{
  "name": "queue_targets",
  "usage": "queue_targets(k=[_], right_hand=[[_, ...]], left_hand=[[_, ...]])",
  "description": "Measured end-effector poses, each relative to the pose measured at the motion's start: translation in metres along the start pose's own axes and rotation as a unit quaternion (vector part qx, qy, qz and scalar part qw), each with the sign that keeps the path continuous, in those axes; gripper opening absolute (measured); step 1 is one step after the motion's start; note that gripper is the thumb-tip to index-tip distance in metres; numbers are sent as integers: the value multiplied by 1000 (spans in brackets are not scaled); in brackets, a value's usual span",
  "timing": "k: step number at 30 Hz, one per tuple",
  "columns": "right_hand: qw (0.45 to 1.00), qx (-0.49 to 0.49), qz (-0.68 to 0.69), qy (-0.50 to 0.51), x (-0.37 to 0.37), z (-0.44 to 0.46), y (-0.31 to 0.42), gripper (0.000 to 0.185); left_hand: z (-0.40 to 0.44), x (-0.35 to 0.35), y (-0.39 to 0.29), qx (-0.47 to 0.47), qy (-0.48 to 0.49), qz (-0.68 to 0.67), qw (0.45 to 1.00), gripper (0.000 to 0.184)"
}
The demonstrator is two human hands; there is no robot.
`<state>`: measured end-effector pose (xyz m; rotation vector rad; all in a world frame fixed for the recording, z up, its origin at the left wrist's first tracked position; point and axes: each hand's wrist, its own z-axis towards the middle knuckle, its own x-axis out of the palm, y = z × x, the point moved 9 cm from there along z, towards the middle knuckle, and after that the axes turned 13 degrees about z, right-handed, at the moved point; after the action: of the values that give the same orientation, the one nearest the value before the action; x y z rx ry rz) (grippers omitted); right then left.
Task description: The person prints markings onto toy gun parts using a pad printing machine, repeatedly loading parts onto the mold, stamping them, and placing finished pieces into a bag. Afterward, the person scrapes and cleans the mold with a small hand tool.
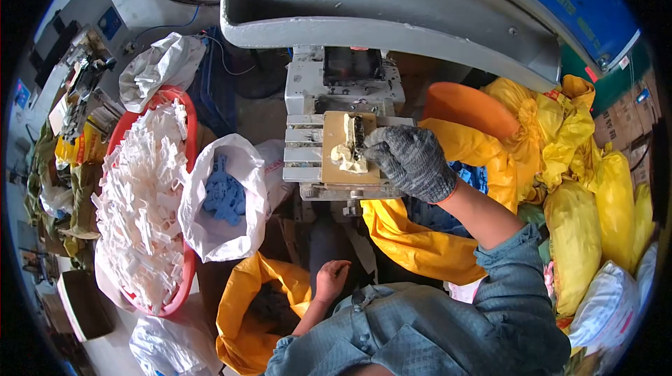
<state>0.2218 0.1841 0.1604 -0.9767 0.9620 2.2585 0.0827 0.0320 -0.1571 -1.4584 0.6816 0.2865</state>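
My right hand [406, 159], in a dark grey knitted glove, is at the right edge of a tan plate [336, 173] on the machine's slotted bed [303, 155]. Its fingers are pressed together beside a cream-coloured fixture [348, 155] with a dark upright strip; whatever they may hold is too small to make out. My left hand [332, 279] is bare and rests low near my lap, above the right side of an orange-yellow sack [234, 306]. Its fingers look curled in, and what they hold, if anything, is hidden.
A red tub [187, 264] of white plastic pieces stands at the left, beside a white sack [196, 215] with blue pieces. Yellow sacks [574, 229] and an orange basin [469, 106] are at the right. A grey metal housing [392, 5] spans the top.
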Motion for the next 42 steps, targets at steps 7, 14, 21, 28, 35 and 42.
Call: queue_targets(k=[7,14,21,28,35,42], right_hand=[[992,-95,-76,12,2,-7,18,19],[991,-112,70,0,-20,8,25,20],[996,-70,19,-46,-33,14,16,17],[999,-39,23,-11,-15,3,5,16],[994,-86,-60,23,-1,-2,14,20],[995,-88,-56,2,0,-2,16,20]], left_hand=[[0,2,3,-30,22,-13,999,12],[3,0,0,-3,-4,3,1000,12],[3,-2,-2,-2,1,-3,1000,12],[1,-3,-4,4,2,6,1000,12],[2,0,-2,12,-10,3,1000,10],[1,0,-2,13,-5,3,1000,11]])
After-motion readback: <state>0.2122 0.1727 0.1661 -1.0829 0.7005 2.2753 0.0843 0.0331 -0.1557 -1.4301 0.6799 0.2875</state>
